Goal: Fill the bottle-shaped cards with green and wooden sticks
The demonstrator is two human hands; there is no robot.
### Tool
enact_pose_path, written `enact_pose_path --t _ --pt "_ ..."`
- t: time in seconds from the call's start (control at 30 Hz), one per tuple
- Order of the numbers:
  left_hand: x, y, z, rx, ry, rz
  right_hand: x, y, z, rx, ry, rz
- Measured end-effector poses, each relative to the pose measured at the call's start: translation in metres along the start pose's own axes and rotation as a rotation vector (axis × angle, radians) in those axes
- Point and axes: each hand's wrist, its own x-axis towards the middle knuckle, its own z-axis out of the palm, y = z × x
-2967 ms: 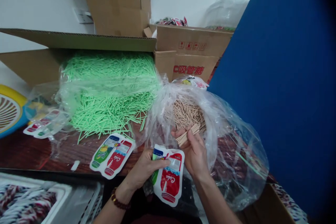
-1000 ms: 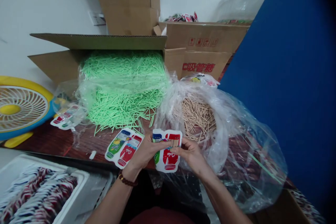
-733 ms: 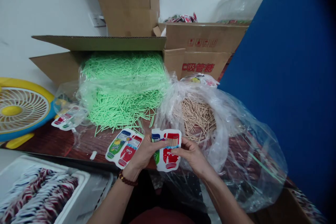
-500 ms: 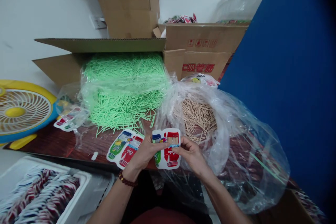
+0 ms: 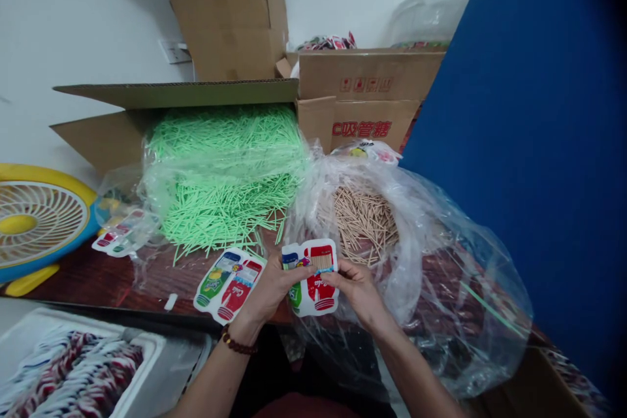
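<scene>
Both hands hold a white-edged soda-bottle card (image 5: 321,290), printed with a red cola bottle and a green bottle. Brown sticks show in the window of its red bottle. My left hand (image 5: 272,290) grips the left side, thumb across the front. My right hand (image 5: 360,287) pinches the right edge near the window. Left of my left hand, a second soda-bottle card (image 5: 230,284) lies on the table. Behind the hands, short brown sticks (image 5: 367,219) are heaped in an open clear plastic bag (image 5: 421,241). Thin green sticks (image 5: 225,202) spill from a cardboard box toward the hands.
A yellow and blue fan (image 5: 39,215) stands at the left. Below it, a white foam box (image 5: 147,353) holds rows of stacked cards. Cardboard boxes (image 5: 230,19) line the wall, and a blue panel (image 5: 529,144) closes off the right. A small white scrap (image 5: 171,302) lies near the table edge.
The view has shifted slightly, so the background sits a little farther left and lower. Both hands keep their hold on the card, with barely any finger movement.
</scene>
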Motion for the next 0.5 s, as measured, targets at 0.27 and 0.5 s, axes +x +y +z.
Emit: enact_pose_path --t 0.27,0.5 --pt "-0.001 -0.006 0.004 0.267 -0.033 0.168 -0.002 -0.007 -0.005 0.066 -0.065 -0.049" --pt "-0.004 -0.012 0.025 0.464 0.009 0.450 -0.029 -0.036 -0.042 -0.313 0.156 -0.273"
